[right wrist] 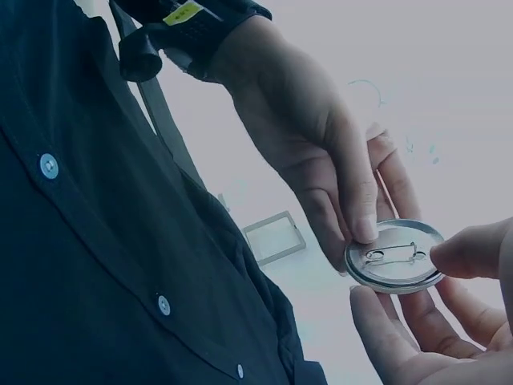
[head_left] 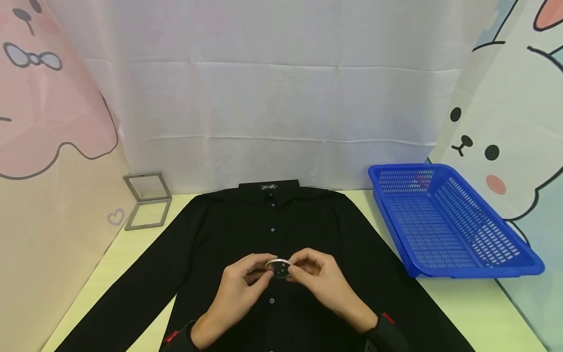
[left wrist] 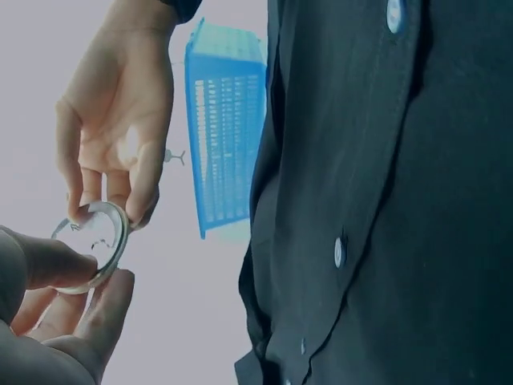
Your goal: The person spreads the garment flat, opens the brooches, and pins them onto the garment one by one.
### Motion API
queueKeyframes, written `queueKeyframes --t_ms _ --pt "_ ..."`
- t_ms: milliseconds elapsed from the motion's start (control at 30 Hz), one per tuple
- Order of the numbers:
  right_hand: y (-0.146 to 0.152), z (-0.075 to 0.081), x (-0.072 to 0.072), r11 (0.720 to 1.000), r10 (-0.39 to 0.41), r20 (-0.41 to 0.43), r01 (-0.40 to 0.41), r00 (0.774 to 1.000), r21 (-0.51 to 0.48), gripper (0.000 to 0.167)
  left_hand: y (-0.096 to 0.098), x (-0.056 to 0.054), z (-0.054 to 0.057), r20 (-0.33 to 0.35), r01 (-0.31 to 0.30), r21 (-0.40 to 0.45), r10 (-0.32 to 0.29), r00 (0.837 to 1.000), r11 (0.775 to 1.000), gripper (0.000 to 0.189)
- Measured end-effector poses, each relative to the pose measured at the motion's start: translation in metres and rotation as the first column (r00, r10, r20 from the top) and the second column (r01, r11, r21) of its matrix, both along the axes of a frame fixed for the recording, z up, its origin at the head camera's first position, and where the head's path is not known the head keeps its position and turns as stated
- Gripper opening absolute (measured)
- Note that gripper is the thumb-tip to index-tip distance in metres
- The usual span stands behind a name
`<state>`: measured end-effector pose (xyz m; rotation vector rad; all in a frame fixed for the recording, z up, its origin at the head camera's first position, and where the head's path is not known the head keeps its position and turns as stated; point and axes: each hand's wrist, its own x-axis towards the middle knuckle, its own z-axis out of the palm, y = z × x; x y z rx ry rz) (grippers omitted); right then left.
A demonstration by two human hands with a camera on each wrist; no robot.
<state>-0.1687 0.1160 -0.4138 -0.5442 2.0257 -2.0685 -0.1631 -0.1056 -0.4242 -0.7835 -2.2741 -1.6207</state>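
A round pin badge [head_left: 279, 269] is held above the middle of a black button-up shirt [head_left: 228, 234]. Its silvery back faces up, and a wire safety pin [right wrist: 394, 254] crosses that back in the right wrist view. My left hand [head_left: 241, 284] pinches the left edge between thumb and fingers. At the opposite edge, my right hand [head_left: 324, 282] pinches the rim, its thumb near one end of the pin. Whether the pin is fastened I cannot tell. The badge's front is hidden underneath. The shirt lies spread flat, collar away from me, its buttons running down the middle.
A blue plastic basket [head_left: 398, 239] with slotted walls stands at the right, beside the shirt's sleeve. At the back left is a hinged grey square frame [head_left: 166, 211], opened out. The pale yellow tabletop [head_left: 466, 298] ends against a white cloth backdrop and printed side panels.
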Motion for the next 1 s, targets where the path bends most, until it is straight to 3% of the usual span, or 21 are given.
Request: queueKeyframes --t_ms 533,1000 --pt "-0.0017 -0.0063 -0.0039 1.0 -0.002 0.078 0.003 0.997 -0.007 0.026 -0.0006 -0.0043 0.001 0.088 0.027 0.039 -0.03 0.996 0.999 0.037" --pt "-0.003 -0.0012 -0.0037 0.999 0.01 0.055 -0.012 0.998 0.033 0.025 -0.0047 -0.0016 0.0001 0.062 0.038 0.005 -0.038 0.997 0.999 0.037"
